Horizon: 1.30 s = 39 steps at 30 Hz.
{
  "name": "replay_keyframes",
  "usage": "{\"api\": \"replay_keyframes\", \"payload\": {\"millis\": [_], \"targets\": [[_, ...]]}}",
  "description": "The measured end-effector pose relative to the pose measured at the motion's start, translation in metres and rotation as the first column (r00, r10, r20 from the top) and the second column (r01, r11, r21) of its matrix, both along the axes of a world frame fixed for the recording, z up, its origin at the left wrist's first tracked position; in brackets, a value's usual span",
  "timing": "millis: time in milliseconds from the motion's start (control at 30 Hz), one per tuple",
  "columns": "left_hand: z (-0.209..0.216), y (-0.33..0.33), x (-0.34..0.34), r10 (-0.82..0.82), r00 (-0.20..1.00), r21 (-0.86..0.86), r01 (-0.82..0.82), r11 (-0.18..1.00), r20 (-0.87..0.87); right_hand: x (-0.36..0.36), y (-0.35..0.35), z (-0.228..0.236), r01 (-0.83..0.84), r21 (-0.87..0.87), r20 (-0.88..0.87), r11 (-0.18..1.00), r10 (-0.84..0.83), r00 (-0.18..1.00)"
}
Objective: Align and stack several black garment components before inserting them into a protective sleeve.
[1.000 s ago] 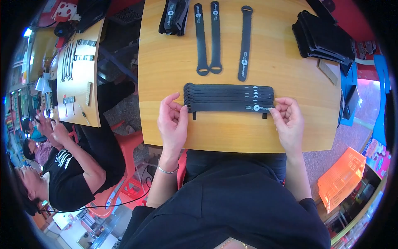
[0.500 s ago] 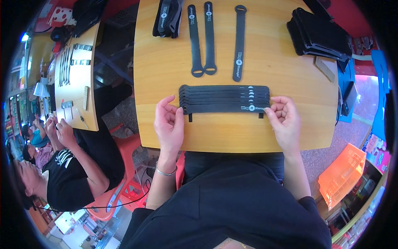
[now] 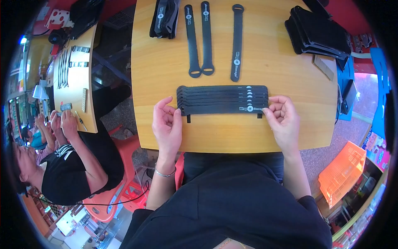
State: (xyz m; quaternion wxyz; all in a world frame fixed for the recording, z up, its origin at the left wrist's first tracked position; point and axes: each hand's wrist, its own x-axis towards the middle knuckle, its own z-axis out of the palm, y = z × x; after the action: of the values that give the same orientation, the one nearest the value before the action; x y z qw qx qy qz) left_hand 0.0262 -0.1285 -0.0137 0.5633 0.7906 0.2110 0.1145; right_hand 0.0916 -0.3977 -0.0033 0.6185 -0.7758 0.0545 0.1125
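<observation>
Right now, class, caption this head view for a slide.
Both hands, left hand and right hand, square a fanned stack of black straps on a wooden table.

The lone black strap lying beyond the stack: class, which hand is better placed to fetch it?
Probably the right hand. The lone strap lies up the table right of centre, nearer it than the left hand; both hands touch the stack of straps.

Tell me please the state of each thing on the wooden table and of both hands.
Stack of black straps: lying flat, fanned in overlapping rows, held at both ends.
Left hand: fingers curled, touching the stack's left end.
Right hand: fingertips pinching the stack's right end.
Three single straps: laid out straight, apart from the stack.
Bundle of straps: folded, at the far edge.
Black pouches: piled, far right.
</observation>
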Motion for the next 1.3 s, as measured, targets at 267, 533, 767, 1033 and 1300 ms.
{"api": "replay_keyframes", "payload": {"millis": [267, 533, 767, 1033, 1300], "targets": [[0.0013, -0.0005, 0.0009, -0.001, 1.000, 0.012, 0.001, 1.000, 0.001, 0.0007, 0.0005, 0.0009, -0.004, -0.028, 0.007, 1.000, 0.005, 1.000], [-0.0003, 0.0005, 0.0004, -0.008, 1.000, 0.022, 0.008, 1.000, 0.000, 0.0007, 0.0012, 0.0011, -0.007, -0.031, -0.004, 0.999, 0.007, 1.000], [-0.0008, 0.0005, 0.0006, -0.008, 1.000, 0.018, 0.008, 1.000, 0.009, 0.0009, 0.0016, 0.0015, -0.009, -0.033, -0.002, 0.999, 0.009, 1.000], [-0.0008, 0.0011, -0.0001, -0.015, 1.000, 0.026, 0.014, 1.000, 0.009, 0.0013, 0.0019, 0.0016, -0.009, -0.055, 0.001, 0.998, 0.009, 1.000], [0.0011, -0.0001, 0.0004, -0.011, 1.000, 0.027, 0.011, 1.000, 0.004, 0.0018, 0.0035, 0.0025, -0.001, -0.049, -0.003, 0.999, 0.000, 1.000]]}}
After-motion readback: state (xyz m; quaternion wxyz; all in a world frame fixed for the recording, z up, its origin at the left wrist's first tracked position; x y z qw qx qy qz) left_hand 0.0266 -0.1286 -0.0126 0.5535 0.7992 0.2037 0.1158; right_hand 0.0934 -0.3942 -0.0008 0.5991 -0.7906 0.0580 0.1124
